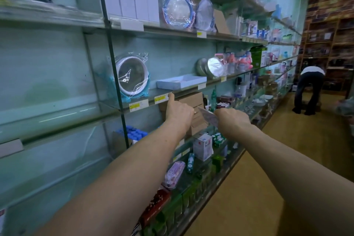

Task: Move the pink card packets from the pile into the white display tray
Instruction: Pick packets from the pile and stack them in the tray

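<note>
The white display tray point(181, 82) sits on a glass shelf at about chest height, to the right of a wrapped round mirror. My right hand point(231, 119) is shut on a pinkish card packet point(207, 117), held below and right of the tray. My left hand point(178, 110) is raised beside it with the index finger stretched up, its tip touching the shelf edge just under the tray's left end; the other fingers are curled. The pile of packets is not in view.
A brown cardboard box point(193, 101) stands on the shelf behind my hands. Lower shelves hold small boxes and a pink packaged item point(174, 174). A person point(308, 90) bends over in the aisle far right. The tan floor point(268, 188) runs along the shelving.
</note>
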{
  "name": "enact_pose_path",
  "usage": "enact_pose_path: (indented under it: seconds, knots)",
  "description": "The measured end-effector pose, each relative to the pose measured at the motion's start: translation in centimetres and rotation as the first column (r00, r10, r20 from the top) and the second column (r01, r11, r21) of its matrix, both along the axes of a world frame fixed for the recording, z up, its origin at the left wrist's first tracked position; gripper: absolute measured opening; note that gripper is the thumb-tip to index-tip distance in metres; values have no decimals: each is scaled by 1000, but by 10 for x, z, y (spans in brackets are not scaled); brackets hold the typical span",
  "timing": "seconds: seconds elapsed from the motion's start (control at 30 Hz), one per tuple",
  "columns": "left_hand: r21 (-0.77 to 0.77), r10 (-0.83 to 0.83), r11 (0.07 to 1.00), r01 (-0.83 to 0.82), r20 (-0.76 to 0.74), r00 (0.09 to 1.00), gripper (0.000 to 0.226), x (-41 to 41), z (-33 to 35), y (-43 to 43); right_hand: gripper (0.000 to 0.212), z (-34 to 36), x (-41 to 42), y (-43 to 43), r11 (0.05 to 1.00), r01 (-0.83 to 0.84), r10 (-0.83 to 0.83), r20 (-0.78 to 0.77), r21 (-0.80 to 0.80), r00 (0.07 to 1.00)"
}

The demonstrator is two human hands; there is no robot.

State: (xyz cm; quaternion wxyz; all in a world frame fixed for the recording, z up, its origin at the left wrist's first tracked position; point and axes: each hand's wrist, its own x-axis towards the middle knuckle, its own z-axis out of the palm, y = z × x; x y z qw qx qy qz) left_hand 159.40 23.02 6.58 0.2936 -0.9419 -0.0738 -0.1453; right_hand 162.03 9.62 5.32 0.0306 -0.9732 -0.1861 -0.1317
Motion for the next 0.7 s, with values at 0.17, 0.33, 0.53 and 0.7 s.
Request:
enact_pose_path:
  seconds: [0.17,0.33,0.53,0.7]
  knots:
    - [-26,72,997,-72,19,997,13,36,2,-24,28,11,43,-31,997,-72,72,13,-2,997]
    - [-20,134,991,-133,55,989,14,64,5,-49,26,18,77,-60,993,-119,119,9,-1,993]
    - [33,162,986,-165,85,983,12,86,13,-67,19,19,113,-78,987,-158,157,66,8,985]
    - [67,174,981,-182,101,980,14,109,26,-62,20,26,141,-76,979,-203,200,102,20,974]
